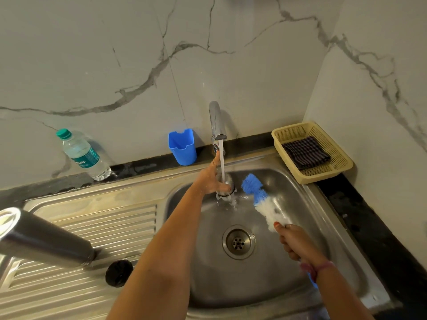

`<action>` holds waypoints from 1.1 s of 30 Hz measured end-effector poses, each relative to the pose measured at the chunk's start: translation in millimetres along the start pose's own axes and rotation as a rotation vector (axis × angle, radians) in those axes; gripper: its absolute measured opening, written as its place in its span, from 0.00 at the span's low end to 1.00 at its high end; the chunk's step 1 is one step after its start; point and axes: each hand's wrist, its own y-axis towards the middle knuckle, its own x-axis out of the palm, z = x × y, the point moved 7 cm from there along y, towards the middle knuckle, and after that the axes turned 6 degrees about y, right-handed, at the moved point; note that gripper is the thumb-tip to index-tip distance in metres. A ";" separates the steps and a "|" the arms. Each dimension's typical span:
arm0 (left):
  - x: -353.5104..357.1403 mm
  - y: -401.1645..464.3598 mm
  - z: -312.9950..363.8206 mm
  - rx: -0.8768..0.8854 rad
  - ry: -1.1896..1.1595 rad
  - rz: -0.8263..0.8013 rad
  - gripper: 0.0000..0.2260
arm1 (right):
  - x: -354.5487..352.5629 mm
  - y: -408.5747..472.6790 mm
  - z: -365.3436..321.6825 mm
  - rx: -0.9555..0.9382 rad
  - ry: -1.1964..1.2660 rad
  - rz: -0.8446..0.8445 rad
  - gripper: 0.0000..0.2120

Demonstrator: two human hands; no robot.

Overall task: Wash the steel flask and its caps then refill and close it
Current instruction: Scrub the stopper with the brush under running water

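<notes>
Marble-veined wall panels meet in a corner behind a steel sink point(342, 229), whose ribbed draining board stretches off to the left of the basin. At the back of the basin a chrome tap point(216, 121) runs a thin stream of water.

Reaching forward across the basin, the left arm is stretched nearly straight, and the left hand point(211, 179) holds a steel cap point(227, 188) directly under the tap's stream, thumb curled over its rim while one finger points up toward the spout. Water splashes off the cap. The right arm comes in from the lower right, wrist bent slightly, with bands around it. The right hand point(294, 241) is clenched round the handle of a bottle brush point(261, 199), whose white and blue bristles angle up toward the tap and lie just beside the cap, on its right.

Left of the tap, the steel flask point(44, 239) lies on its side on the draining board, with a black cap point(119, 272) near its neck. Against the wall left of the tap stand a blue holder point(182, 146) and, farther left, a plastic water bottle point(83, 155). Right of the tap sits a yellow basket point(339, 168) with a folded striped cloth point(305, 152) inside.
</notes>
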 end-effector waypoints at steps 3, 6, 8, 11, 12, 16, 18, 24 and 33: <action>8.3 -10.9 -19.4 -0.108 -0.056 0.054 0.42 | -0.3 -2.3 0.1 -0.031 -0.067 0.006 0.10; 19.9 -20.2 -47.8 -0.233 -0.222 0.140 0.35 | -6.5 -7.5 -4.4 -0.119 -0.169 0.028 0.09; 29.0 -27.4 -63.4 -0.324 -0.450 0.197 0.26 | -14.4 -9.2 -8.8 -0.193 -0.230 0.049 0.12; 48.4 -38.8 -73.4 -0.439 -0.874 0.201 0.12 | -25.5 -10.9 -18.3 -0.265 -0.339 0.036 0.17; 53.9 -43.1 -73.3 -0.471 -0.994 0.200 0.11 | -29.8 -12.1 -22.3 -0.286 -0.381 0.034 0.19; 68.7 -56.0 -63.1 -0.546 -1.262 0.209 0.12 | -42.7 -21.9 -46.9 -0.415 -0.619 0.043 0.23; 72.9 -58.2 -53.9 -0.532 -1.310 0.181 0.14 | -42.6 -24.4 -56.4 -0.493 -0.724 0.023 0.23; 71.3 -56.4 -40.1 -0.500 -1.362 0.165 0.20 | -27.6 -29.1 -90.4 -0.809 -1.142 0.083 0.20; 60.8 -59.4 -38.5 -0.517 -1.351 0.127 0.12 | 30.0 -45.6 -136.4 -1.077 -1.552 0.143 0.21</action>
